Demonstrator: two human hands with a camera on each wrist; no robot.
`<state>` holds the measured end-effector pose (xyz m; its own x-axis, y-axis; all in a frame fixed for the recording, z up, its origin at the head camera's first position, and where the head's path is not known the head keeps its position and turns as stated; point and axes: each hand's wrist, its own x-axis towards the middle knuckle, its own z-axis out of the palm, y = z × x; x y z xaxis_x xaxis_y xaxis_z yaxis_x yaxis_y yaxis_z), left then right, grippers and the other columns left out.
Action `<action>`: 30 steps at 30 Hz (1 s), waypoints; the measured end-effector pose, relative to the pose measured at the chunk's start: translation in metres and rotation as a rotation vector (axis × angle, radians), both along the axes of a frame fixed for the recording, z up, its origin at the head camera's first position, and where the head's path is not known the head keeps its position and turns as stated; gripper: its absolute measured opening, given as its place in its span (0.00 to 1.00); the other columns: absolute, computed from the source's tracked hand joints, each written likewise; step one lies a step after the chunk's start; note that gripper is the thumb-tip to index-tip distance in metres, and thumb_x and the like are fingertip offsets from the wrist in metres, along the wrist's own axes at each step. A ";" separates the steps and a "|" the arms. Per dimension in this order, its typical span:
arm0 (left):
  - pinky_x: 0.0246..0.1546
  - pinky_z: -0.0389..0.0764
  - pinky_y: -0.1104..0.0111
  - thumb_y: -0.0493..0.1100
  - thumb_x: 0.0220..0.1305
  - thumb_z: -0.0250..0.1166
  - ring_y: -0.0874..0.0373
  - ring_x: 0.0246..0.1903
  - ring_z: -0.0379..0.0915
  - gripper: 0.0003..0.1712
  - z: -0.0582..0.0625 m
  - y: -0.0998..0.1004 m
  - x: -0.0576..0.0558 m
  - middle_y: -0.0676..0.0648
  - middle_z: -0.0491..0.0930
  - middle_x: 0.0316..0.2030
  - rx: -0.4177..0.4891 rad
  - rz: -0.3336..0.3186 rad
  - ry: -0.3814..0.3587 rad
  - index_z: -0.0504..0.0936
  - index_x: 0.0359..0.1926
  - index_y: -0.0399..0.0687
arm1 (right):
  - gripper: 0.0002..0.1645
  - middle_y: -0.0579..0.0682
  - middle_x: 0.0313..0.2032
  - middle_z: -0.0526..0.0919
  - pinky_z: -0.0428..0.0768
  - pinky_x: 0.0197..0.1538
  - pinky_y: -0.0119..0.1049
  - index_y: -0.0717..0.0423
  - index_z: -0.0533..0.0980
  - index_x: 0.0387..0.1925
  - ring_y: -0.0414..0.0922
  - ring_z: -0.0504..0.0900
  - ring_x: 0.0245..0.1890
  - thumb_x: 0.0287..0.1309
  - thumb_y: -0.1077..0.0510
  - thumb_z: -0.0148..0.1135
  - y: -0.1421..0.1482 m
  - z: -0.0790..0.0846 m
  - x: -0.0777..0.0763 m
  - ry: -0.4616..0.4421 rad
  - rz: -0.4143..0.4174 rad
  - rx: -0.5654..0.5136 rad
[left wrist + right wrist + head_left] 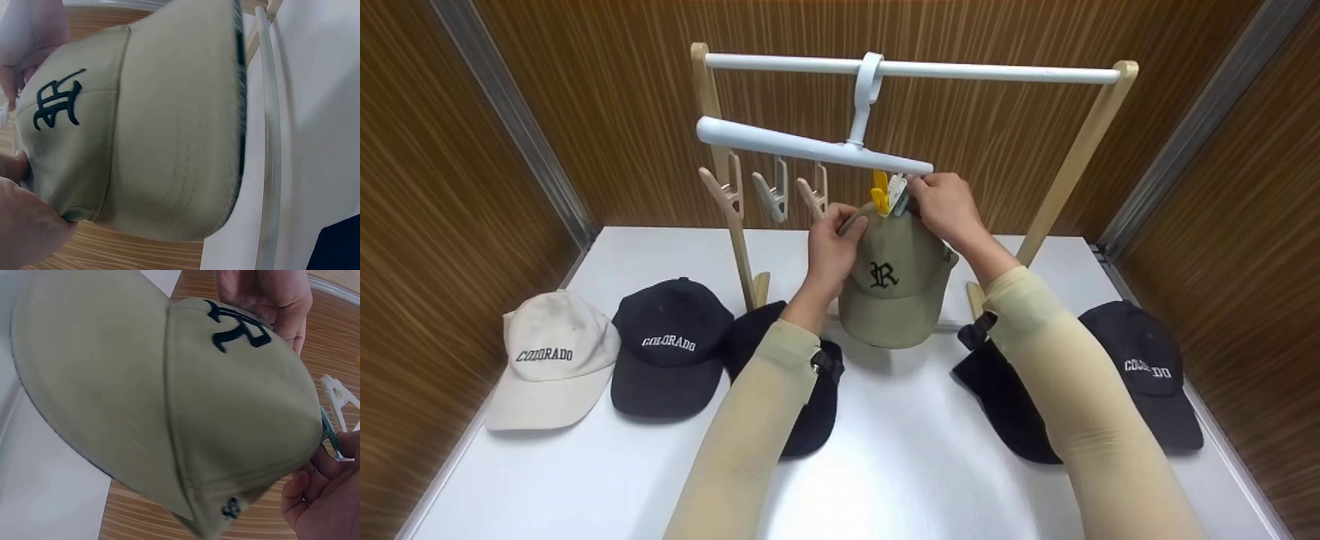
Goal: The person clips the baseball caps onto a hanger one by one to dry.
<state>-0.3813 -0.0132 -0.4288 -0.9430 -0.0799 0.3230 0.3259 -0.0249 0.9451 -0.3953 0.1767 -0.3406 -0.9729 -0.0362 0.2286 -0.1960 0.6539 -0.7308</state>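
Khaki cap (pixel 911 262), bearing a dark embroidered letter on its front, is held upright below the right-hand part of a white hanger (pixel 780 140), brim pointing down and toward the viewer, clear of the white table (pixel 900 465). Left hand (pixel 832 251) is closed on the side of the crown, pinching the fabric between thumb and fingers. Right hand (pixel 949 206) is at the top of the crown with fingers curled; the right wrist view shows them pinching a teal clip (pixel 329 432) against the crown's edge. Whether that clip bites the fabric cannot be determined. Immediately beside it are a white clip (pixel 895 190) and a yellow clip (pixel 880 193). Three further clips, two pinkish and one grey (pixel 772 196), hang under the hanger's other half. Hanger is hooked over the white rod (pixel 997 72) of a wooden-legged rack and slants down to the right in the head view. On the table at left lie a cream cap (pixel 551 337) and a black cap (pixel 667 352), both lettered COLORADO; a further dark cap (pixel 814 412) lies partly beneath the left forearm. Two more dark caps lie around the right forearm, partly covered.
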 end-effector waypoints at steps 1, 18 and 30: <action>0.59 0.81 0.61 0.37 0.82 0.67 0.54 0.53 0.82 0.05 0.000 0.000 0.000 0.46 0.89 0.50 0.005 0.002 0.000 0.85 0.52 0.41 | 0.29 0.44 0.21 0.68 0.65 0.26 0.36 0.52 0.75 0.27 0.41 0.66 0.22 0.89 0.45 0.50 0.000 0.000 0.000 0.002 -0.001 -0.001; 0.58 0.83 0.61 0.37 0.82 0.68 0.53 0.53 0.83 0.07 -0.002 -0.003 0.002 0.45 0.88 0.51 -0.030 -0.016 0.008 0.85 0.55 0.40 | 0.31 0.42 0.20 0.66 0.63 0.25 0.36 0.51 0.71 0.24 0.40 0.64 0.21 0.88 0.40 0.50 0.004 -0.006 0.003 -0.029 0.022 -0.086; 0.61 0.83 0.60 0.40 0.83 0.67 0.54 0.55 0.82 0.08 -0.002 -0.003 0.005 0.46 0.87 0.52 -0.053 -0.023 0.006 0.85 0.56 0.41 | 0.29 0.43 0.24 0.68 0.66 0.30 0.38 0.51 0.76 0.33 0.42 0.67 0.26 0.86 0.35 0.52 0.006 -0.013 0.003 -0.040 0.023 -0.152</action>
<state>-0.3768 -0.0158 -0.4312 -0.9424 -0.0407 0.3319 0.3314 0.0175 0.9433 -0.3918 0.1828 -0.3539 -0.9806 -0.0270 0.1940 -0.1785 0.5308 -0.8285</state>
